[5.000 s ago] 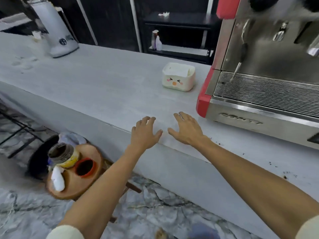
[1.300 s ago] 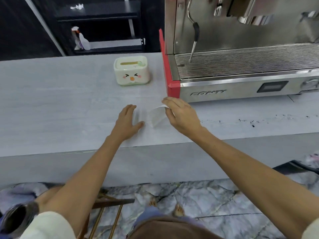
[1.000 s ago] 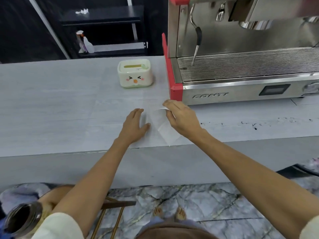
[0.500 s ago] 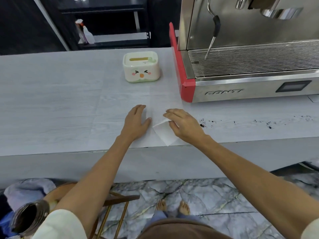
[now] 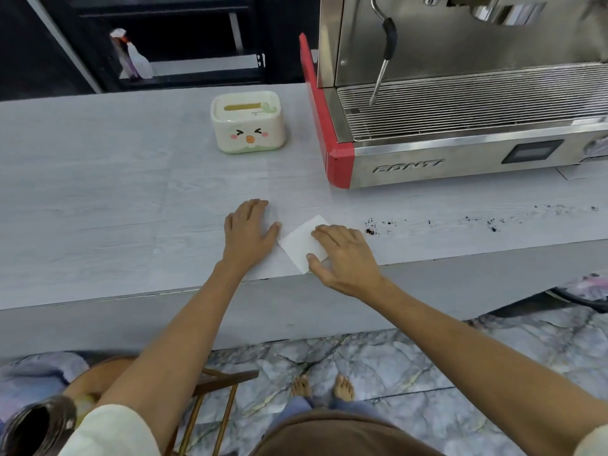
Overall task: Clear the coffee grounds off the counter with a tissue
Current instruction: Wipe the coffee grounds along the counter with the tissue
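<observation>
**Tissue flat on the desk, grounds off to the right**

The tissue [image 5: 301,246] lies flat on the desk [image 5: 98,199], folded to a small white rectangle turned cornerwise, close to the front edge. The right hand [image 5: 343,256] rests on its right half: fingers spread and laid flat over the paper, thumb pressing its near corner. This grip pins the tissue down and does not pinch it.

The left hand [image 5: 250,233] lies palm down just left of the tissue, fingers together and extended, thumb tip near the paper's left corner. Whether it touches cannot be told. It holds nothing.

The grounds [image 5: 371,230] begin as a dark clump just right of the right hand's fingertips and trail rightward in scattered specks along the desk, in front of the machine [image 5: 460,126]. The tissue is near the clump but apart from it.

A cream tissue box [image 5: 247,126] with a cartoon face stands farther back on the desk, left of the machine's red corner. The steam wand [image 5: 383,57] hangs over the drip grate.
</observation>
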`<state>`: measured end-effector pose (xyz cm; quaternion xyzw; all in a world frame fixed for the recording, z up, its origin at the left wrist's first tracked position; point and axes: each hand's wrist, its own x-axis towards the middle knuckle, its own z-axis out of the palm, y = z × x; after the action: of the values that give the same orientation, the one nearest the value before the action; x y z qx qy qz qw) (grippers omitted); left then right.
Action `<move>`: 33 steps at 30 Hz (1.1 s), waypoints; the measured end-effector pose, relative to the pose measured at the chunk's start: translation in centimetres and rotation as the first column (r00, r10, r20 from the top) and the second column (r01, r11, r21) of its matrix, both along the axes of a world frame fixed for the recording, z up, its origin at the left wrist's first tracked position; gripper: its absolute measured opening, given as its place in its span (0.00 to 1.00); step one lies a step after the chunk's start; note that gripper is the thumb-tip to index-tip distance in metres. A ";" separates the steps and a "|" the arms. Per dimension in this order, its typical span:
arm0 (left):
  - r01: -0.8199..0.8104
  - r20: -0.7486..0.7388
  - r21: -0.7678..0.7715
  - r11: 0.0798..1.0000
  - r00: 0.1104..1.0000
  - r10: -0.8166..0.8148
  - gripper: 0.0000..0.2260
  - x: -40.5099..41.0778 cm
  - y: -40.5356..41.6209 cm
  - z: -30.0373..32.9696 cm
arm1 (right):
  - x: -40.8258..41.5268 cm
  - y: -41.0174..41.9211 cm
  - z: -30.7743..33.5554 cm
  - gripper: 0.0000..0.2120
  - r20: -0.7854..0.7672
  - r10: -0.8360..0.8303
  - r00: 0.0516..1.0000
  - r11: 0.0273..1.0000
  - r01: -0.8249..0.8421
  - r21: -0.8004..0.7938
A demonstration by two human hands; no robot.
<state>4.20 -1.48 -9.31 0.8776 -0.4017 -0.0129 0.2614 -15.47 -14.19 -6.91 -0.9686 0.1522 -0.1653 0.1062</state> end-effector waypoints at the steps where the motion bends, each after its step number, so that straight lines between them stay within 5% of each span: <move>1: -0.001 0.001 0.008 1.000 1.000 0.001 0.27 -0.1 0.0 0.0 | 0.3 0.5 -0.3 0.23 -0.018 -0.029 0.999 0.999 0.029 -0.024; 5: -0.002 -0.002 0.040 0.999 1.000 0.002 0.30 -0.6 -0.1 0.1 | 0.8 0.9 -1.0 0.23 -0.098 -0.049 0.994 0.997 0.042 -0.072; 15: 0.002 0.019 0.064 0.998 1.000 -0.003 0.23 -2.5 -0.9 -0.5 | -1.1 -4.7 0.8 0.28 -0.168 0.097 0.981 0.988 -0.074 0.138; 19: 0.060 0.002 0.079 0.995 0.998 -0.061 0.23 -3.8 -2.1 -0.3 | 0.2 -2.1 0.2 0.27 -0.048 -0.028 0.998 0.984 0.036 0.175; 24: 0.077 0.041 0.138 0.987 0.996 -0.084 0.27 -5.8 -2.9 -0.2 | 0.8 0.3 -2.1 0.27 -0.091 -0.248 0.965 0.962 0.256 0.099; 33: 0.074 0.033 0.207 0.976 0.996 -0.082 0.26 -7.5 -3.5 -0.8 | -1.1 0.3 -3.1 0.27 -0.154 -0.278 0.948 0.959 0.283 0.012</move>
<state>-3.27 -4.93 -10.10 0.8835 -0.4377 -0.0463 0.1604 -16.57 -13.86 -9.96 -0.9449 0.2985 -0.1026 0.0865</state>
